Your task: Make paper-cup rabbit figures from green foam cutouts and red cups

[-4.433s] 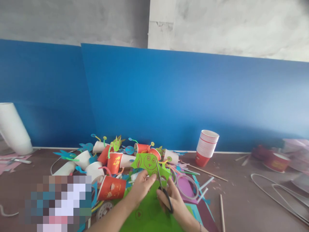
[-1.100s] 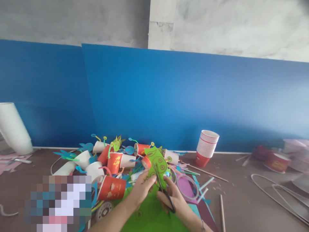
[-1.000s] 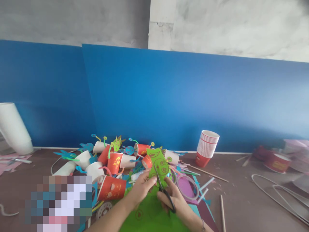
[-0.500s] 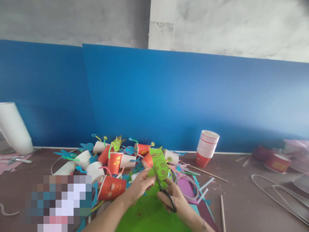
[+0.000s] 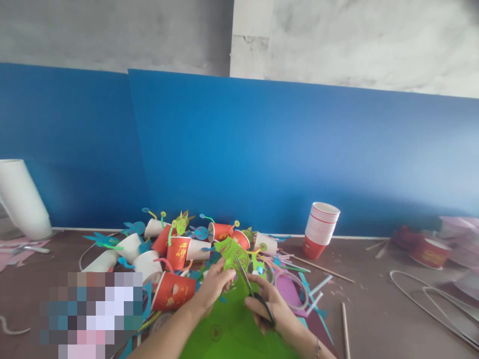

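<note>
One green paper piece, left hand pinching; scissors, right hand gripping — trimming, apparently; next snip probably needs paper turned.

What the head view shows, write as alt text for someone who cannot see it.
The right hand holds scissors at green paper with a drawn face, gripped by the left hand. Jumbled cups lie to the left and beyond; a cup stack stands farther right, before a blue panel.
</note>
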Demonstrator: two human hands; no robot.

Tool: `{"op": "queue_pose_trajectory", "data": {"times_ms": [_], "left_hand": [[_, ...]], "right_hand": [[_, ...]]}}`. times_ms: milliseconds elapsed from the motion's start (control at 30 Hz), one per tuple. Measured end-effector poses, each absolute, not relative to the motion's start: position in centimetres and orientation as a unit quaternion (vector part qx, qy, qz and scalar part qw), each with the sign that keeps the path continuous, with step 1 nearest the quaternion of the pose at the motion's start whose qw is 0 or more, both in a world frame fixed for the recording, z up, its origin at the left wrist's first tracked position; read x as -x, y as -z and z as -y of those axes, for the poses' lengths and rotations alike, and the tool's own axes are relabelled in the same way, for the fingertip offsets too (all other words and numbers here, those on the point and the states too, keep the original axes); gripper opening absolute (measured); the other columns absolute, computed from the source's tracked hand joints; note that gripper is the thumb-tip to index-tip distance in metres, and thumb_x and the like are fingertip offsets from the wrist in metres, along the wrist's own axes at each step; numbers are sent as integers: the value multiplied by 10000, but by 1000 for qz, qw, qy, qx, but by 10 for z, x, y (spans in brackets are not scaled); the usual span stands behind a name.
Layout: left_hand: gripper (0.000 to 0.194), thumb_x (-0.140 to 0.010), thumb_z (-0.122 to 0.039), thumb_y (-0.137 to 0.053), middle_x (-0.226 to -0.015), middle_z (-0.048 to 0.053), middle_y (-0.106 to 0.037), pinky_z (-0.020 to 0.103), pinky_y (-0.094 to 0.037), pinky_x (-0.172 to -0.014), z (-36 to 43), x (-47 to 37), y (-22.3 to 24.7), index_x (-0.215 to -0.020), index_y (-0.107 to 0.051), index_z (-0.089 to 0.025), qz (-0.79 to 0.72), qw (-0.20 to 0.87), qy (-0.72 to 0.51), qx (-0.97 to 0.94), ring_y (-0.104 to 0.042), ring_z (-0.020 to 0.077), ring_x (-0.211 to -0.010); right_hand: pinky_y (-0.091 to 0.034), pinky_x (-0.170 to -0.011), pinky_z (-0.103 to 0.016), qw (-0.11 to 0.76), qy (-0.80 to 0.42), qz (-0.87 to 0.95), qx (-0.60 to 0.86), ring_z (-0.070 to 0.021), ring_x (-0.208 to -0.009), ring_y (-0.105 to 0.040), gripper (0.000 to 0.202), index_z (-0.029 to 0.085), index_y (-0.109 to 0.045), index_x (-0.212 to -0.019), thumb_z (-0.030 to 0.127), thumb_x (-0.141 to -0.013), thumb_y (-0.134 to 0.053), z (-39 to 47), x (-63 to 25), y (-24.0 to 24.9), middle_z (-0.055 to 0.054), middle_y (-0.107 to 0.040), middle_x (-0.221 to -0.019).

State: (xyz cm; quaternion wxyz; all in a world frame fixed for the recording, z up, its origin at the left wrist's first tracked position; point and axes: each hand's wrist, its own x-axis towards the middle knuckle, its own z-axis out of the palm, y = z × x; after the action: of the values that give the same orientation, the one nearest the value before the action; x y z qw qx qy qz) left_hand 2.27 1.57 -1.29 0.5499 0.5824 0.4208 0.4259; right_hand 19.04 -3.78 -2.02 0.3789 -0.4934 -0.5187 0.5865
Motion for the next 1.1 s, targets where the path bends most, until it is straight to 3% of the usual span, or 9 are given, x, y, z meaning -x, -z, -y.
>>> {"op": "queue_pose_trajectory", "data": {"times_ms": [200,333,433,567,700,833,900,967,1100], "left_hand": [[198,-718,-368,-563,-789,22,-536,257,-391,-579,-16,-24,15,-706,-588,-171,-456,456,-459,-611,-493,155,-631],[123,-723,-292,-603,-779,42,-584,280,-420,-731,-2,-27,9,-652,-606,-192,-427,424,-440,-666,-536,224,-823],[143,-751,-247,-576,-866,65,-598,295,-427,-757,6,-29,7,-617,-584,-197,-377,377,-378,-757,-550,230,-855],[154,-734,-221,-587,-867,67,-580,299,-434,-696,9,-30,10,-584,-563,-191,-372,361,-301,-801,-563,219,-783],[58,-771,-239,-582,-990,75,-584,310,-443,-775,11,-30,9,-773,-623,-198,-368,347,-335,-795,-577,233,-885],[271,-768,-273,-604,-1040,85,-553,344,-426,-826,15,-31,8,-1029,-575,-206,-451,266,-441,-729,-564,251,-937],[229,-773,-314,-607,-894,52,-563,315,-422,-734,17,-35,11,-972,-585,-202,-455,293,-431,-722,-560,226,-815],[180,-781,-366,-597,-702,-1,-513,276,-384,-616,18,-41,15,-834,-582,-195,-432,388,-404,-707,-508,182,-662],[298,-747,-452,-604,-563,-63,-390,230,-267,-493,15,-50,22,-659,-468,-202,-394,557,-414,-603,-355,108,-504]], "right_hand": [[-343,-414,-195,510,-536,488,464,-130,-466,-559,708,183,-403,-1246,503,-702,-725,37,-189,19,30,-631,-590],[-408,-494,-224,606,-467,473,438,-133,-556,-543,524,198,-558,-1040,411,-631,-806,32,-187,20,20,-610,-673],[-429,-540,-238,611,-461,480,429,-151,-620,-554,451,203,-598,-984,341,-614,-816,32,-185,19,0,-621,-731],[-418,-549,-232,586,-489,484,428,-147,-618,-536,428,201,-614,-900,285,-549,-845,33,-181,18,22,-578,-663],[-393,-518,-210,595,-493,465,432,-120,-569,-503,405,193,-609,-849,279,-536,-851,33,-181,16,40,-551,-620],[-374,-458,-193,647,-482,393,441,-107,-536,-491,451,209,-591,-961,383,-608,-811,33,-185,15,38,-554,-671],[-372,-454,-182,664,-478,368,442,-92,-533,-482,449,215,-586,-990,384,-634,-801,34,-185,16,40,-546,-700],[-377,-463,-177,673,-478,355,439,-80,-533,-467,451,211,-586,-998,371,-637,-806,35,-184,16,44,-532,-710],[-390,-448,-191,651,-496,372,437,-83,-509,-455,490,205,-576,-990,399,-610,-819,36,-181,16,48,-521,-693]]}}
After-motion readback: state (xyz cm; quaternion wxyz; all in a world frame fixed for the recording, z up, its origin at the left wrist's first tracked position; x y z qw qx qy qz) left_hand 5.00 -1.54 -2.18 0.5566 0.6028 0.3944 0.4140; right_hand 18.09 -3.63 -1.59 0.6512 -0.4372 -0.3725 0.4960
